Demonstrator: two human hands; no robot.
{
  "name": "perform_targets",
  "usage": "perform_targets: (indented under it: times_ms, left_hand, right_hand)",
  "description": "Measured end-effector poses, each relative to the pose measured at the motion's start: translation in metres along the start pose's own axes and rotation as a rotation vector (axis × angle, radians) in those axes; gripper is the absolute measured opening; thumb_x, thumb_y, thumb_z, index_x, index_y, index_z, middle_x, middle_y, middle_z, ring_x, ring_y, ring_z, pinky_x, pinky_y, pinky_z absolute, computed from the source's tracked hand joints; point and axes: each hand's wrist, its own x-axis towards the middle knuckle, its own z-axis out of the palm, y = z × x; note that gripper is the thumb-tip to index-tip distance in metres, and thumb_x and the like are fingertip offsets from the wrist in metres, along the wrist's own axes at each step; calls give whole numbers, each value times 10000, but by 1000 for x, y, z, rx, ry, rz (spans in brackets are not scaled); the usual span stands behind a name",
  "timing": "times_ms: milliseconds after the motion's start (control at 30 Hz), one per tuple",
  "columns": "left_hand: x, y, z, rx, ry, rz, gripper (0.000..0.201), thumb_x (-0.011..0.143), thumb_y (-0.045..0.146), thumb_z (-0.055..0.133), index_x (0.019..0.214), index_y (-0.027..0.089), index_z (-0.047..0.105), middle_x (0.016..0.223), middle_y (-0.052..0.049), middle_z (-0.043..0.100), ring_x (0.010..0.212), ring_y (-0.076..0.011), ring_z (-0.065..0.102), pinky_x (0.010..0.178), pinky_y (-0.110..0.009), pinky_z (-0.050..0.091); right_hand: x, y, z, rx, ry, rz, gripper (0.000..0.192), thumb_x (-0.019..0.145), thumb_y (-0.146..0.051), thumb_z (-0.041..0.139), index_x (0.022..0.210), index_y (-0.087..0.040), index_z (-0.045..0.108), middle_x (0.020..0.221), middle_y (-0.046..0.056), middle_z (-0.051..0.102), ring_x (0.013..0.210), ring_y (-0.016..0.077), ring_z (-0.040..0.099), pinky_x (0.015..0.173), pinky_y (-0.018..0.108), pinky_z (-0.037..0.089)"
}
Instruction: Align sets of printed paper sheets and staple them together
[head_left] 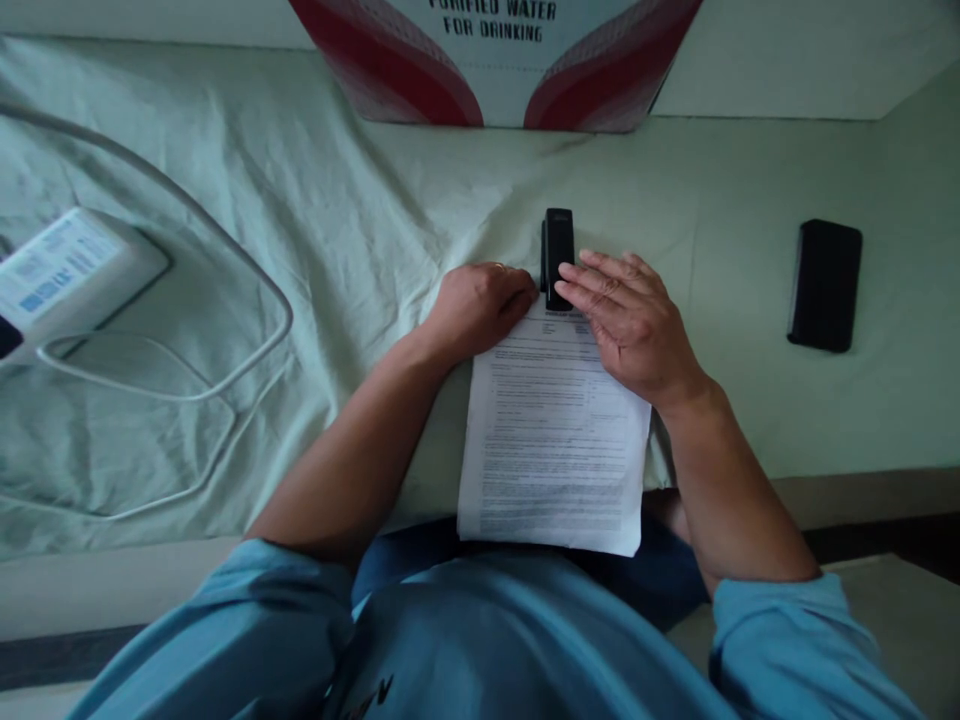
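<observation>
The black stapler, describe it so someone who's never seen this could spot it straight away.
On the pale green cloth, find the printed paper under both hands. The stapler stands at the sheet's far edge, between the fingertips. It is narrow and upright-oblong, unlike the wider, flat black phone lying apart to the right.

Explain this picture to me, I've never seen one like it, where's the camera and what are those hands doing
There is no machine here: the camera sits on a person's head, looking down at their own two arms. The left hand is curled on the top left corner of a printed paper. The right hand lies flat on the top right, its fingertips touching a black stapler at the paper's top edge. All rests on a pale green cloth. A phone lies to the right, a white box and cable to the left, and a water carton at the back.
</observation>
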Motion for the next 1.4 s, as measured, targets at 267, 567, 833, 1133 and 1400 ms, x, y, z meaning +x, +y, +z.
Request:
perform_targets:
  times_ms: [267,567,833,1133,1400]
  left_hand:
    - [1,0,3,-6,1,-5,355,1072,365,497,998,198,801,900,-103,797,861,-270,743,737,-372,464]
    - [0,-1,-2,-18,-21,38,342,1056,325,490,1009,189,801,926,-110,813,873,-268,755,746,-368,483]
    - [-8,-5,-14,-358,-21,128,341,1020,407,558,955,194,817,864,-52,801,756,-181,714,758,-310,543]
    - [-15,-5,-31,-847,-123,-31,337,946,498,764,819,186,775,697,-15,698,629,-139,641,586,-258,514]
    - [-19,-10,-11,-892,162,-161,567,1000,773,606,1054,232,765,834,-60,745,784,-240,780,642,-345,624]
  right_hand:
    - [-6,-15,3,-129,-4,47,588,1111,-54,443,1505,-412,692,1578,-47,735,1567,241,618,1419,689,280]
    - [-2,-16,-1,-76,-37,102,598,1079,-73,471,1539,-386,691,1615,-6,708,1465,242,703,1355,613,423]
    - [-9,11,-40,231,93,207,331,1099,-372,638,1382,-337,807,1353,41,852,1256,256,813,1144,482,645]
    - [-28,29,-69,646,-374,476,553,828,-587,942,1302,-319,844,1111,28,892,960,262,855,785,382,718]
    - [-29,33,-68,708,122,584,298,842,-540,940,1038,-328,864,1039,11,880,967,270,826,964,502,693]
